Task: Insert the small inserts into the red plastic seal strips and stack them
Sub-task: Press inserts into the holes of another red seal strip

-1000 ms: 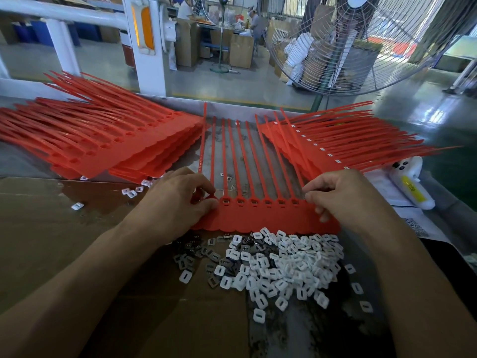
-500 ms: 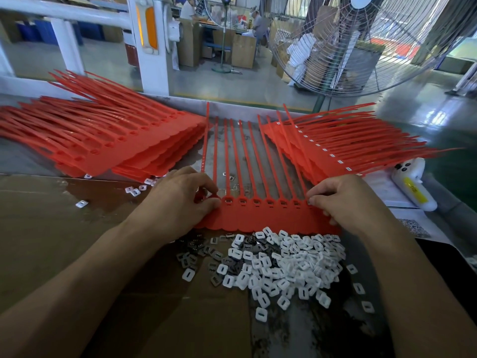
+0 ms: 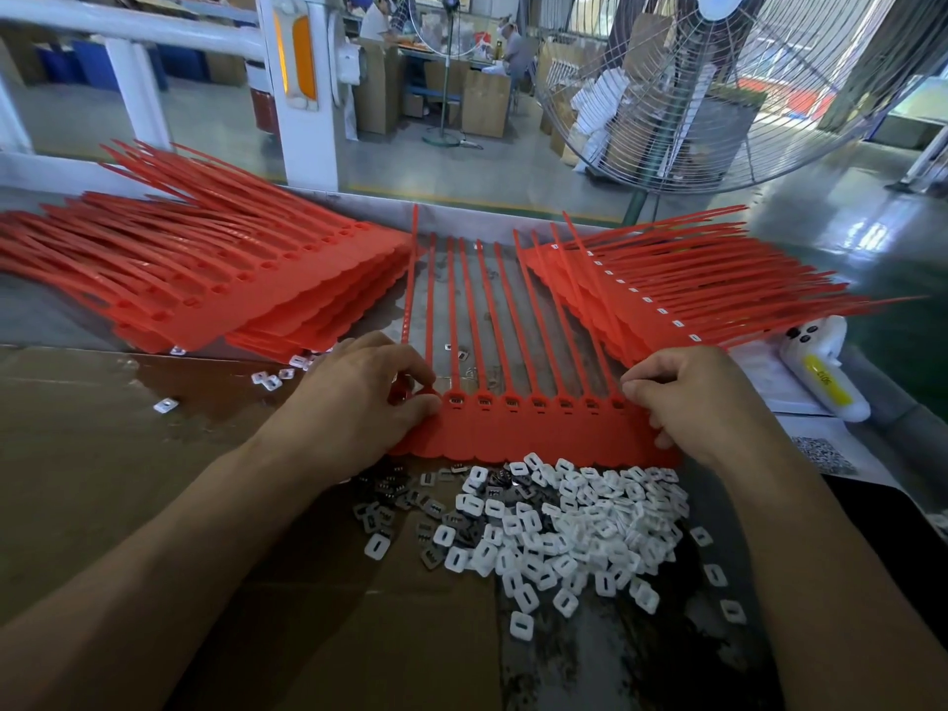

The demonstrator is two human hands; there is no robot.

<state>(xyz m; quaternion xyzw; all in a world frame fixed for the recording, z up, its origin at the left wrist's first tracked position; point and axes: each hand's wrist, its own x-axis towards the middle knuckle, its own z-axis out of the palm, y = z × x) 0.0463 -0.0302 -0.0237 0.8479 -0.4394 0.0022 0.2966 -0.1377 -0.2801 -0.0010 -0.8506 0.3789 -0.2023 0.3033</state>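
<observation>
A person works at a bench, seen from a head camera looking down at two bare hands. A red seal strip [image 3: 533, 428], a flat band with a row of long tails running away toward the far edge, lies flat in the middle of the bench. The left hand [image 3: 354, 402] rests on its left end, thumb and fingers curled and pinching at the leftmost socket. The right hand [image 3: 703, 397] covers the right end, fingers curled down onto the band. Whether either hand holds an insert cannot be seen. Holding both ends likely keeps the strip from sliding while inserts are pressed in.

A loose heap of small white inserts [image 3: 574, 520] lies just near of the strip, within easy reach, with some darker pieces [image 3: 390, 497] at its left. No container holds them; they sit on brown cardboard [image 3: 128, 479].

A stack of red strips [image 3: 246, 295] lies far left, and another stack [image 3: 682, 295] far right, showing white dots along its sockets, so probably finished.
</observation>
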